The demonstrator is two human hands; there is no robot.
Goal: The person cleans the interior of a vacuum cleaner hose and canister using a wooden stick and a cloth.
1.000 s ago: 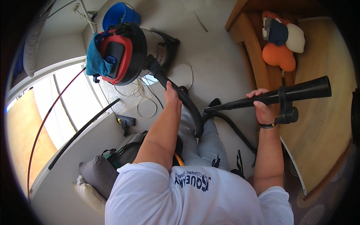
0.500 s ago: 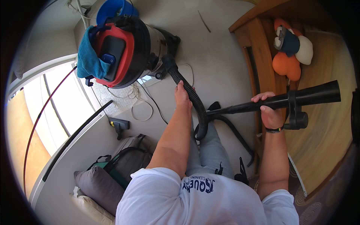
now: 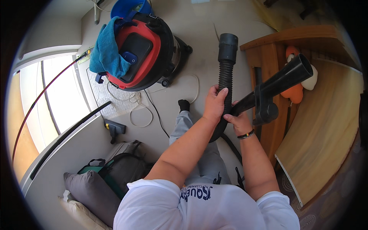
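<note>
My left hand (image 3: 214, 104) is closed around a ribbed black vacuum hose (image 3: 226, 74), below its smooth end cuff (image 3: 228, 44), which points away from me and stands apart from the machine. Close beside it, my right hand (image 3: 240, 122) grips a black vacuum tube (image 3: 270, 86) slanting up to the right, with its wide open mouth at the far end and a black bracket piece (image 3: 266, 111) on its side. The lower run of the hose passes behind my hands. At the far left stands a red and black drum vacuum cleaner (image 3: 147, 38) with a blue-green cloth (image 3: 109, 50) over its lid.
Behind the vacuum is a blue bucket (image 3: 140, 5). A thin cable (image 3: 140, 124) loops over the floor near a floor nozzle (image 3: 115, 128). Grey cushions (image 3: 92, 191) and a bag (image 3: 126, 172) lie at left; wooden furniture (image 3: 322, 126) with soft toys (image 3: 293, 92) fills the right.
The hose end has come away from the vacuum's side and swung right, upright in my left hand. My right hand has brought the tube inward, beside the hose. The view has shifted.
</note>
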